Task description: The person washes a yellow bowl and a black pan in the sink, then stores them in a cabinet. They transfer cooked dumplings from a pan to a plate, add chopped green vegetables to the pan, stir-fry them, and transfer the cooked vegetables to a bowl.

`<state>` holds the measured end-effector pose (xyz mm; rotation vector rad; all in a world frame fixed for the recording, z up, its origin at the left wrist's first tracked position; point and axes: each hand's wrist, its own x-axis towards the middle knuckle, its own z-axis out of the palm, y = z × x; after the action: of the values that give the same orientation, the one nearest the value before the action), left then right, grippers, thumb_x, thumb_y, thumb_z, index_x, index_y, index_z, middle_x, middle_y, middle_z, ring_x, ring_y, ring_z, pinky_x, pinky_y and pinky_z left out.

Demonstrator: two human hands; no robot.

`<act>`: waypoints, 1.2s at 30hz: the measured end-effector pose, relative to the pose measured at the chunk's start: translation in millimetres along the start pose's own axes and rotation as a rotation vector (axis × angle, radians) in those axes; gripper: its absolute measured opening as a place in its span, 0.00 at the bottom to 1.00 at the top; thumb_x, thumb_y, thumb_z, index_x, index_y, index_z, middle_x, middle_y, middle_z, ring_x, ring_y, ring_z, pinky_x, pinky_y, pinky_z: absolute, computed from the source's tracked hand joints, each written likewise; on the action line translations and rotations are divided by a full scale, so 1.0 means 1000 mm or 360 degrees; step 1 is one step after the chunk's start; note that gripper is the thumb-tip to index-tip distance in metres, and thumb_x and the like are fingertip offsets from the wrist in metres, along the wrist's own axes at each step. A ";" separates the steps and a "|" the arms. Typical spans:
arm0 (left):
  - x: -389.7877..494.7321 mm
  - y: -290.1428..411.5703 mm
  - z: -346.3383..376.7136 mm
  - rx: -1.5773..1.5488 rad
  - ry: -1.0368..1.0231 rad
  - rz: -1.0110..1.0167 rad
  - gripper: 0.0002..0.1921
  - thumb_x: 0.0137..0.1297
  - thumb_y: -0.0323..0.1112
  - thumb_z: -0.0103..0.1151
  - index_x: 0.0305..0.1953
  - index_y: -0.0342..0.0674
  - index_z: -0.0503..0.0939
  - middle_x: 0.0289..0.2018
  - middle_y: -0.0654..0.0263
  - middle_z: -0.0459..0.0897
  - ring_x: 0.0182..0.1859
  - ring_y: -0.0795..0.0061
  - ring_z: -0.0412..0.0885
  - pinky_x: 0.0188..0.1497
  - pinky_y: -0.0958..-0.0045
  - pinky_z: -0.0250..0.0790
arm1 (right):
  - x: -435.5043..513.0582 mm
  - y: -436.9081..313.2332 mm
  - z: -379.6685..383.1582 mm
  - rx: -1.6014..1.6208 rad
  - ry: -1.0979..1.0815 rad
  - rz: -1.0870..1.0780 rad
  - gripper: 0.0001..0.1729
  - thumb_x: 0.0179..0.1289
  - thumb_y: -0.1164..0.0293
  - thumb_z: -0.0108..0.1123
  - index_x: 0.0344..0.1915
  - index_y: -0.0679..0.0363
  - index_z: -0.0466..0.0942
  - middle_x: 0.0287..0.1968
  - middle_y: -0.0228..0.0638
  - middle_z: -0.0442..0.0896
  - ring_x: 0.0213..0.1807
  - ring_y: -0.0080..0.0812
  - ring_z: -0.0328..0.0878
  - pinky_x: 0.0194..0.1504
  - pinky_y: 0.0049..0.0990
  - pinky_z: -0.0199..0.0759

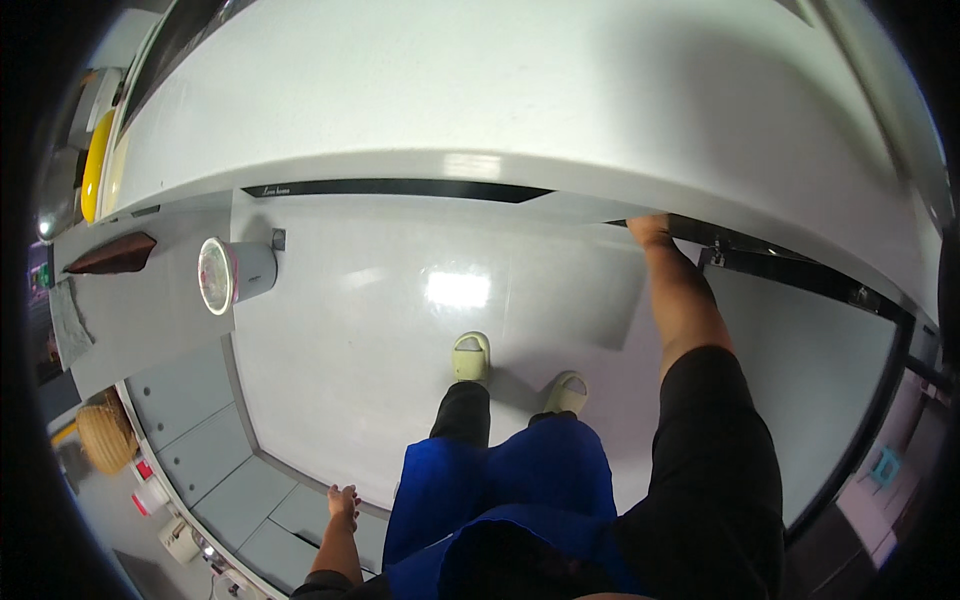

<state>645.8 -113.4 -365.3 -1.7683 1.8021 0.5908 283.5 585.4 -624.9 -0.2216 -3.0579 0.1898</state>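
My right hand reaches in under the front edge of the white countertop. Its fingers are hidden there, so I cannot see whether they grip anything. Just right of the wrist, a hinged cabinet door with a dark frame and grey panel stands swung out, its metal hinge showing near the top. My left hand hangs low beside the blue apron, with nothing in it and its fingers loosely apart. Near it are grey cabinet fronts.
A pale bin with a plastic liner is at the left. Behind it, a dark reddish-brown object lies against a grey surface. A woven basket and a white appliance stand on the far-left counter. Light green slippers are on the pale floor.
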 end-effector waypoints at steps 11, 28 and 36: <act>0.010 0.064 -0.047 0.0353 0.0455 0.0657 0.44 0.52 0.51 0.63 0.65 0.35 0.54 0.57 0.38 0.65 0.61 0.45 0.64 0.61 0.56 0.60 | -0.046 -0.032 -0.030 -0.0430 -0.0525 -0.0086 0.17 0.66 0.63 0.46 0.50 0.58 0.74 0.48 0.43 0.76 0.52 0.43 0.71 0.56 0.45 0.60; -0.081 0.685 -0.388 -0.0121 0.1461 0.1819 0.39 0.50 0.58 0.62 0.59 0.40 0.64 0.54 0.48 0.69 0.57 0.49 0.69 0.57 0.55 0.64 | -0.358 -0.080 -0.334 -0.0085 -0.2100 -0.0032 0.12 0.59 0.64 0.51 0.30 0.59 0.79 0.33 0.43 0.81 0.36 0.42 0.79 0.34 0.42 0.74; -0.075 0.753 -0.397 0.0212 0.1261 0.1629 0.43 0.51 0.65 0.56 0.65 0.49 0.58 0.59 0.47 0.64 0.60 0.45 0.65 0.60 0.51 0.60 | -0.396 -0.098 -0.366 0.0934 -0.2041 0.1795 0.08 0.59 0.68 0.54 0.32 0.60 0.76 0.28 0.43 0.79 0.28 0.42 0.77 0.27 0.40 0.72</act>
<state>-135.6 -282.1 -63.0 -0.8961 3.2082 0.0668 689.4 473.3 -273.7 -2.5047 -2.9937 1.7895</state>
